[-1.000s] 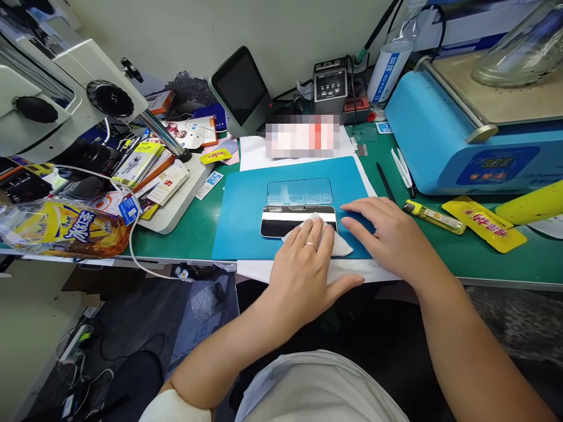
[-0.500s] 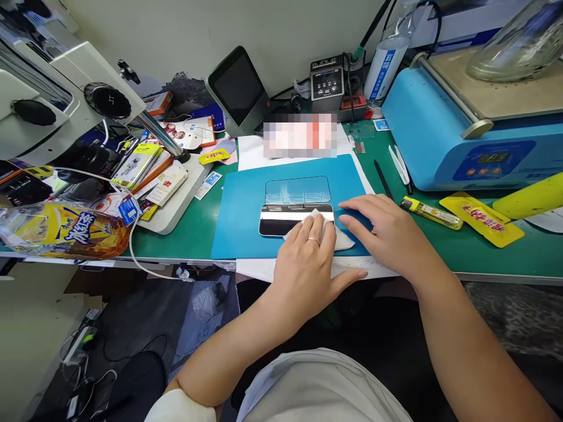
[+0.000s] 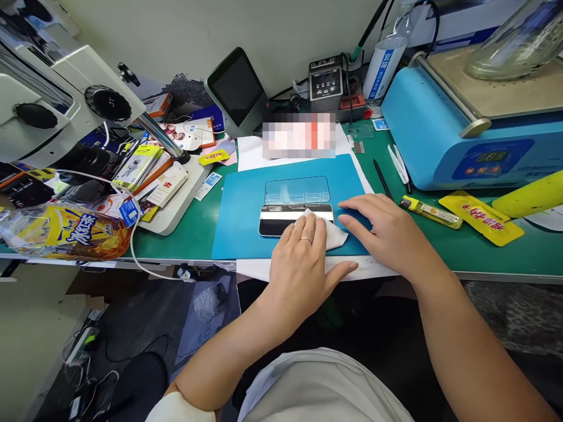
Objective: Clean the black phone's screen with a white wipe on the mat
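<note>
Green bench (image 3: pixel 197 228), blue mat (image 3: pixel 244 193) on it. Glossy phone (image 3: pixel 278 225) flat on mat, partly under left hand (image 3: pixel 299 264), whose unclenched fingers press white cloth (image 3: pixel 336 235) over its right part. Right hand (image 3: pixel 389 234) released, thumb and forefinger parted, just right of phone.

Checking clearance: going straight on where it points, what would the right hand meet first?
Probably the dark phone-like device, just ahead of the right hand, though the hand's height is unclear.

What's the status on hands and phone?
Left hand on white cloth, over phone. Right hand open, holding nothing, alongside. Phone flat on blue mat, partly hidden by cloth and left hand.
</note>
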`<state>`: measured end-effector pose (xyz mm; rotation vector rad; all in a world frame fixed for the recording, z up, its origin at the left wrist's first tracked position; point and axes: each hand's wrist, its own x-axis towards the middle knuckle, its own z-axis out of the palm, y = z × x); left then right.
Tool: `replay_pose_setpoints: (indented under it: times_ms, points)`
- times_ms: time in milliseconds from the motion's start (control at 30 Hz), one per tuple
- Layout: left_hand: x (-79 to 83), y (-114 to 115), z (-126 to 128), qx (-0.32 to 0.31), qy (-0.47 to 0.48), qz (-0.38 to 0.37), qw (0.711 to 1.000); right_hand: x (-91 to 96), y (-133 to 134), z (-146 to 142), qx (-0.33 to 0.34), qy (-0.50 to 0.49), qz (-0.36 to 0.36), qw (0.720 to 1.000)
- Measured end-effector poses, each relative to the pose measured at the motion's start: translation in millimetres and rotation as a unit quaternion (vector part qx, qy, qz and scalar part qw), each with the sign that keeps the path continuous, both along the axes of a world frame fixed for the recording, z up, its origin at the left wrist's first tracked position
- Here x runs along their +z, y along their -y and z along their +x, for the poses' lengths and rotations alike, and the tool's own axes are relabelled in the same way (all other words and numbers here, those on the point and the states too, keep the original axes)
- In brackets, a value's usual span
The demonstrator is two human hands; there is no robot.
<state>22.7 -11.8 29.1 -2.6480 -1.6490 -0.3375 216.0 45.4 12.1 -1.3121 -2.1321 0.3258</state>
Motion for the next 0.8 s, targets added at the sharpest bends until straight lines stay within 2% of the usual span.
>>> replay_pose_setpoints:
  times_ms: [133,200,300,367,433,533,633,800]
  points:
    - [-4.9,-17.6,3.7,0.011,0.004,-0.001,1.000,0.7,0.4,0.0,-0.002,0.002,-0.002,1.000]
    - [-5.4,-22.0,-3.3,0.004,0.019,-0.008,1.000,0.9,0.3,0.3,-0.001,0.003,-0.002,1.000]
    - [-2.9,-23.5,-29.2,0.015,0.038,-0.034,0.999,2.0,0.6,0.5,-0.003,0.005,-0.006,1.000]
    - [-0.5,-21.8,-50.9,0.062,0.036,-0.047,0.996,3.4,1.0,0.5,-0.004,0.006,-0.015,1.000]
    - [0.8,-17.9,-69.1,0.082,0.023,-0.058,0.995,4.5,1.2,0.5,-0.006,0.008,-0.023,1.000]
    - [-1.1,-9.2,-81.2,0.084,-0.002,-0.049,0.995,4.8,0.6,0.5,-0.011,0.014,-0.018,1.000]
    - [-5.7,-3.5,-73.5,0.079,-0.010,-0.018,0.997,3.7,-0.9,0.3,-0.020,0.022,-0.011,0.999]
    - [-10.8,-14.0,-31.6,0.014,0.037,-0.008,0.999,1.5,-4.0,-1.5,-0.033,0.029,-0.006,0.999]
